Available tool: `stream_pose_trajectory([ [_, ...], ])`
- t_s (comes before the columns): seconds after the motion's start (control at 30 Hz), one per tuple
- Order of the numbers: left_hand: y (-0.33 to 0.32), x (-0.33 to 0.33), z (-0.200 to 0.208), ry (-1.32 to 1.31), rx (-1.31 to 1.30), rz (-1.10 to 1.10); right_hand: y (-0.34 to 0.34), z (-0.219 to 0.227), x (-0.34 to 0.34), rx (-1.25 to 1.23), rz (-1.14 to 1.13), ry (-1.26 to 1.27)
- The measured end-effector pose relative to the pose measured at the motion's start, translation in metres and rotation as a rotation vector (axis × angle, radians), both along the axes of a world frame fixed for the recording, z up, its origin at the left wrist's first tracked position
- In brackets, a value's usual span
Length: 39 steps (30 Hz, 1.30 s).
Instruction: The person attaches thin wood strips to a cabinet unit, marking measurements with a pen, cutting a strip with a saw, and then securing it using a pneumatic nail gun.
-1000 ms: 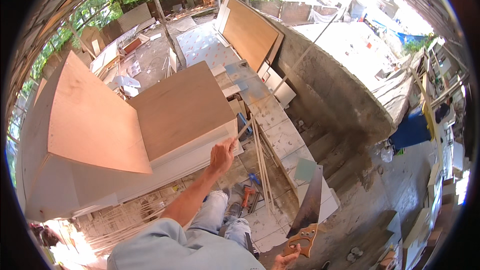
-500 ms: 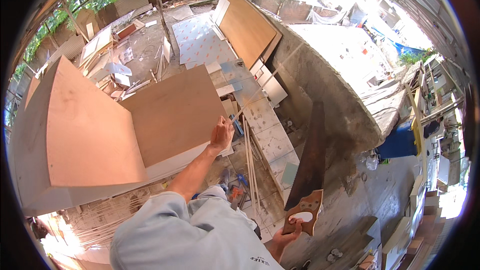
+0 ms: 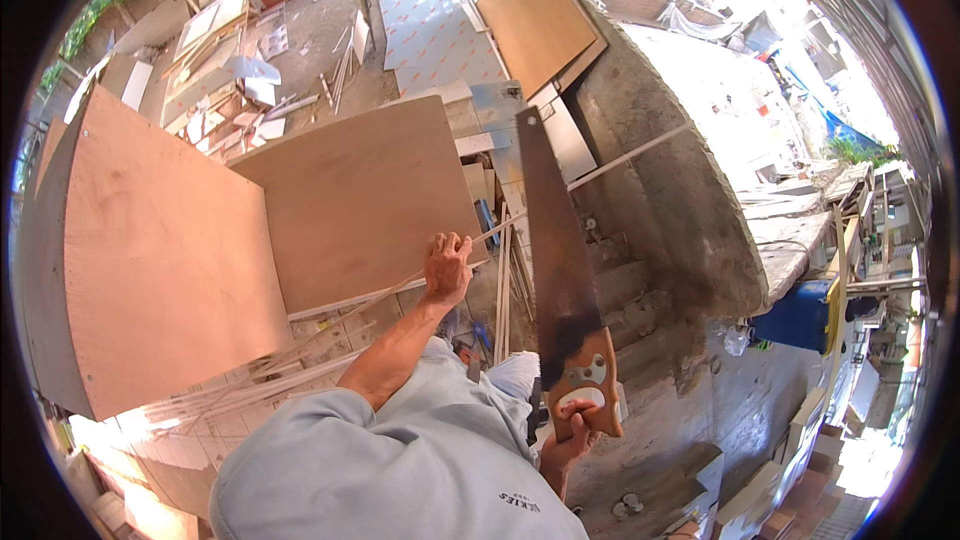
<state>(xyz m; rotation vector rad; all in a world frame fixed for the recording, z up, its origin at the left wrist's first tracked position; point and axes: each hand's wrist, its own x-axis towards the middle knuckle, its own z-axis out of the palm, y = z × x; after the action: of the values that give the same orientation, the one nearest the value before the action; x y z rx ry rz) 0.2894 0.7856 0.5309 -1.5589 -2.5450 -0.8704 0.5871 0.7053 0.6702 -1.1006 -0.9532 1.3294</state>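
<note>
My right hand [image 3: 570, 432] is wrapped round the wooden handle of a handsaw [image 3: 560, 240]. The saw's long, dark, rust-brown blade points up and away, and in the view it crosses in front of a thin wooden strip [image 3: 630, 156]. Whether the teeth touch the strip, I cannot tell. My left hand [image 3: 449, 268] is closed on this strip, at the near right corner of a large brown plywood panel [image 3: 360, 200]. From there the strip runs out to the right, past the blade. A second plywood panel [image 3: 170, 240] stands upright at the left, joined to the first.
Several thin strips [image 3: 503, 285] lean beside the panels. A rough concrete wall [image 3: 670, 130] runs along the right, with a blue container [image 3: 795, 318] beyond it. Farther off stand a wood board [image 3: 535, 15] and a pale patterned sheet [image 3: 440, 35]. Offcuts [image 3: 215, 120] litter the far left ground.
My right hand has brought the saw leftward and up, so its blade now overlaps the strip. The strip lies at a lower slant. My left hand keeps hold of it, and the view has shifted.
</note>
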Motion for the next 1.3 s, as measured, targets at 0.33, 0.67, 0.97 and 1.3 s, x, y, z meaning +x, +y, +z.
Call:
stream_pose_trajectory([
  [0.33,-0.003,-0.008,-0.027,-0.249,0.256,-0.065,0.041,-0.022,0.022,0.071,0.262,-0.301],
  [0.67,0.003,-0.013,-0.039,-0.267,0.244,0.032,0.076,-0.067,0.071,0.579,0.567,-0.640],
  [0.97,0.012,-0.017,-0.035,-0.398,0.247,0.101,0.081,-0.085,0.086,0.354,0.705,-0.609],
  [1.3,0.014,-0.014,-0.035,-0.448,0.154,0.179,0.083,-0.098,0.071,0.638,0.723,-0.529],
])
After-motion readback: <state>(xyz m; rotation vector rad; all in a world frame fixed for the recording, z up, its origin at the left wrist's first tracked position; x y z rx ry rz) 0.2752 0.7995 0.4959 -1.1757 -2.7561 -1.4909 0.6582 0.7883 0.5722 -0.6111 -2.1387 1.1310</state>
